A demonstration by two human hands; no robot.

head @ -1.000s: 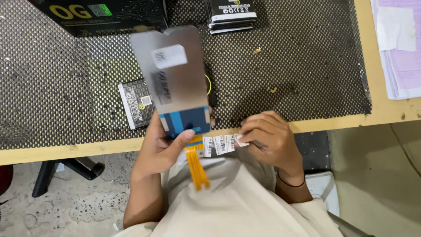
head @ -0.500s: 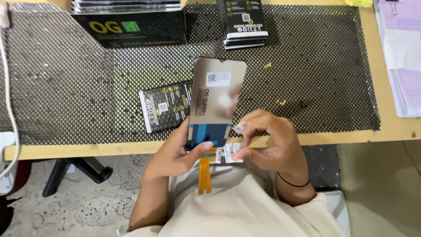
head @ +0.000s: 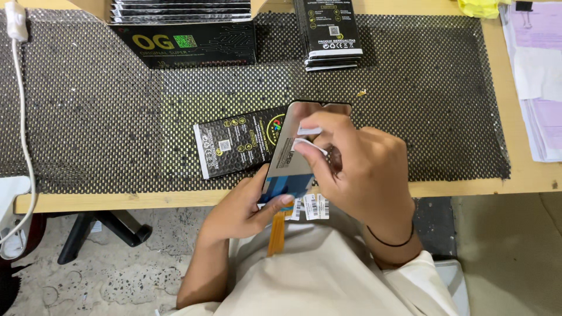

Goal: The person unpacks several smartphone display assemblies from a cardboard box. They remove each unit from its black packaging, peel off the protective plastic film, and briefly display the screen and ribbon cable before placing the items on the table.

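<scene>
I see L hand gripping phone screen panel by its lower end, above the table edge. R hand fingers pinch a white sticker on the panel's back.

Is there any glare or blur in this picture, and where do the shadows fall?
Head view: soft, even light; the phone screen panel in the left hand shows a dull grey sheen, no hard glare. The right hand casts a faint shadow on the black mesh mat. Everything looks sharp, with slight wide-angle bending at the table edge.
</scene>
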